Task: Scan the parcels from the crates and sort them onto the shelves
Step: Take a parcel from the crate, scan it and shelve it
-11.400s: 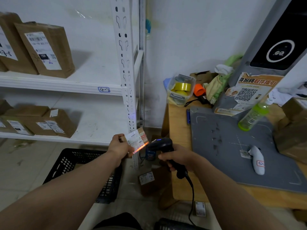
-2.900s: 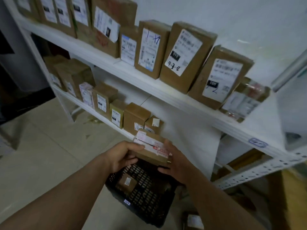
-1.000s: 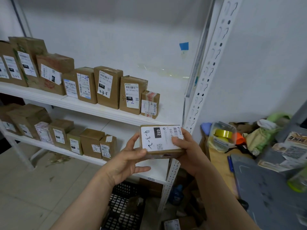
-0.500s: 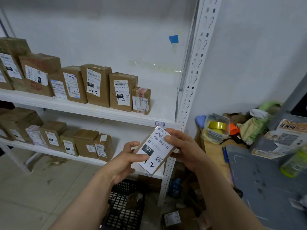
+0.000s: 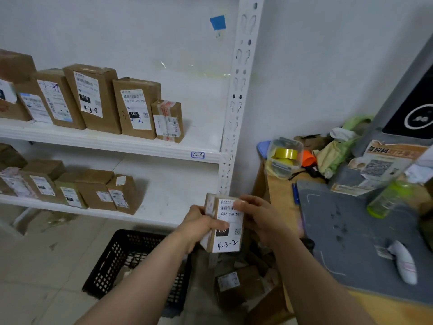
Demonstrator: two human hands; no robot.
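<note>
Now that the parcel (image 5: 232, 222) has been turned upright, low in the middle, its label (image 5: 228, 245) can be read. It is gripped by the left hand (image 5: 199, 227) and pinched by the right hand (image 5: 260, 219); shelving is likely next.

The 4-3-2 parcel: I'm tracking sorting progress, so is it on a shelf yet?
No, the left hand and right hand hold the 4-3-2 parcel in front of the shelf post.

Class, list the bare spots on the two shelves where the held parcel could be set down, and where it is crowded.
Upper shelf: bare between the small taped parcel and the upright post. Lower shelf: a wider bare stretch from the last brown parcel to that post. Leftward, both shelves are packed with parcels.
</note>
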